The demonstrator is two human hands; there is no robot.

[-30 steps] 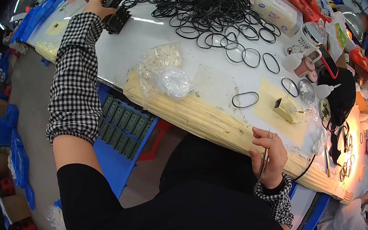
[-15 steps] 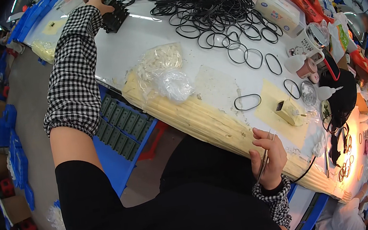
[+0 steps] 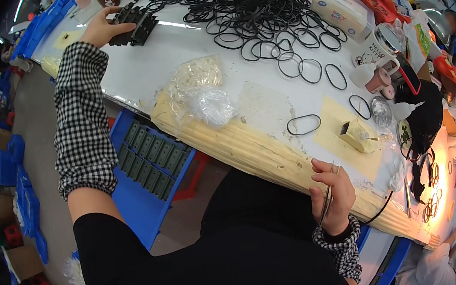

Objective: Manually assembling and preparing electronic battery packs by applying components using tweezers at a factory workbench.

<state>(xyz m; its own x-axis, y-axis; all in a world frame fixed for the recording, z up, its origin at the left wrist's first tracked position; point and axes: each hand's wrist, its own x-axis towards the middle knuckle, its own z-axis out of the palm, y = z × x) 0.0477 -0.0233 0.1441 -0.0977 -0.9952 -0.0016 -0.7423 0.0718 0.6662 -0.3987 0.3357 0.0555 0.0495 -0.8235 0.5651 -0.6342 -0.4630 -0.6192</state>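
Note:
My left hand (image 3: 102, 29) reaches to the far left of the table, its thumb and fingers closed around a black plastic block (image 3: 125, 36). More such black blocks (image 3: 144, 28) lie right beside it. Near the table's front edge, my right hand (image 3: 336, 195) holds metal tweezers (image 3: 326, 203), their tips pointing up and away. Beyond that hand lie a single black rubber ring (image 3: 304, 125) and a small yellowish block with a dark opening (image 3: 357, 137), on a pale yellow sheet (image 3: 329, 130).
A large pile of black rubber rings (image 3: 264, 18) covers the table's far middle. A clear plastic bag (image 3: 213, 105) sits near the padded front edge (image 3: 240, 145). Below it, a blue tray (image 3: 146, 224) holds dark green blocks. Tissue box (image 3: 341, 10), cup (image 3: 370, 52) and lit lamp area (image 3: 435, 185) are at right.
My left hand has drawn back toward the left, and a black block now shows beneath its fingers, a little apart from the others. The right hand with the tweezers has stayed put.

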